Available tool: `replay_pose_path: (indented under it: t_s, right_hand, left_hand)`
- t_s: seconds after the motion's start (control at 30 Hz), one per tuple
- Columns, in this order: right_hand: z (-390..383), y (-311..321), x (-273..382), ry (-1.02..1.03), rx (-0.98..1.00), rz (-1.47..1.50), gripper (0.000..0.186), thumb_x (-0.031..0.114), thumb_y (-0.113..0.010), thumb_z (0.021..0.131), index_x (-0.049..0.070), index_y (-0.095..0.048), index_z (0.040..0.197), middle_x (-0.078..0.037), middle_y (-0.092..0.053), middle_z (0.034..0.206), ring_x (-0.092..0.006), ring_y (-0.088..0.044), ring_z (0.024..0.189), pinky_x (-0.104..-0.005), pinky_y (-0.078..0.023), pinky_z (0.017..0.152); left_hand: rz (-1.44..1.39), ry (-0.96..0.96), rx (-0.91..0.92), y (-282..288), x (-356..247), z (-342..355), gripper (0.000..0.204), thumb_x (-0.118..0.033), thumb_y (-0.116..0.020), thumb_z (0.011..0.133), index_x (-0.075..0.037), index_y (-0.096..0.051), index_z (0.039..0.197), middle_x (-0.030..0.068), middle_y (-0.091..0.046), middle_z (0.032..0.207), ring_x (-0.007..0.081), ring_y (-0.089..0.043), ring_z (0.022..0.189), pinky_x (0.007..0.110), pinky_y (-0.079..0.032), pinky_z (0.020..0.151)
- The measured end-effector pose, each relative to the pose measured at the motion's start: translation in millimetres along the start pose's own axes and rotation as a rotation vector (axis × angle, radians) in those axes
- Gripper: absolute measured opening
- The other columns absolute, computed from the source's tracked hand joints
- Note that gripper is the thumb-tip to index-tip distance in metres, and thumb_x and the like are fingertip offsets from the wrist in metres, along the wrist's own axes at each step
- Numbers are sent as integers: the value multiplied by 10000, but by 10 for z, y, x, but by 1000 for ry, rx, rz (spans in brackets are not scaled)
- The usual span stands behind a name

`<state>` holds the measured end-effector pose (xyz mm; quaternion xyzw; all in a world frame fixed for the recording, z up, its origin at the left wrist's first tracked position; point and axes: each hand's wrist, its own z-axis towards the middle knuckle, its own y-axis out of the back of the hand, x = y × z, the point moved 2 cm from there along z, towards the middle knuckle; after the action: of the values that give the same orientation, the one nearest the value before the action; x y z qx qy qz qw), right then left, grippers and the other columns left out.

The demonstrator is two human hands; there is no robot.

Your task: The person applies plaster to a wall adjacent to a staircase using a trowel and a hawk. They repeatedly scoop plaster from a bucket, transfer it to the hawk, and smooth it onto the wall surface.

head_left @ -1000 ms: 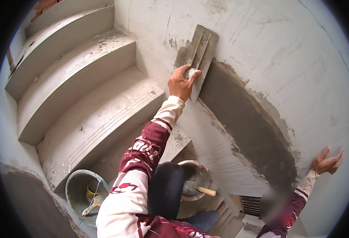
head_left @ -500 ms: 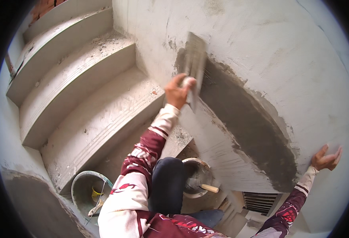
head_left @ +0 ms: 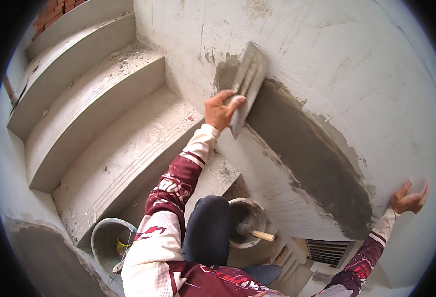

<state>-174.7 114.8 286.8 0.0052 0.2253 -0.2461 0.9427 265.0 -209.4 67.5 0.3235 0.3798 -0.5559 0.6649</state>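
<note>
My left hand (head_left: 220,110) is wrapped round the grip of a long rectangular plastering trowel (head_left: 255,64), its grey blade held against the wall. Under and beside the blade runs a band of dark wet mortar (head_left: 307,148) with ragged edges, slanting down to the right across the pale wall (head_left: 356,84). The grip itself is hidden by my fingers. Far to the right, my right hand (head_left: 409,199) is open, fingers apart, its palm side at the wall with nothing in it.
Curved concrete steps (head_left: 124,143) with grit on them rise at the left. Below my arms stand a bucket (head_left: 111,235) and a mortar tub (head_left: 250,208) with a wooden-handled pointing trowel (head_left: 262,235). A louvred vent (head_left: 329,252) sits low at the right. Dark wet mortar (head_left: 49,252) also covers the lower left wall.
The plastering trowel has turned clockwise, its upper end swinging to the right, and is less blurred. My right hand has stayed nearly in place.
</note>
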Motion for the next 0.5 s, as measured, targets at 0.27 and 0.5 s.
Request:
replay_pose_path:
  t_s: [0.27, 0.5]
  right_hand:
    - [8, 1, -22, 7, -13, -5, 539, 339, -592, 886, 57, -440, 1319, -79, -517, 1323, -268, -408, 1245, -428, -260, 1023]
    - [28, 2, 102, -50, -8, -10, 538, 361, -590, 880, 85, -455, 1321, -69, -497, 1338, -249, -402, 1254, -449, -250, 1006]
  left_hand:
    - [0, -228, 101, -707, -426, -820, 422, -329, -809, 747, -1, -686, 983, 163, -702, 883, 230, -700, 767, 307, -550, 685]
    - [-65, -199, 268, -807, -511, -1242, 391, -350, -797, 760, -50, -701, 993, 116, -707, 929, 198, -689, 818, 310, -544, 728]
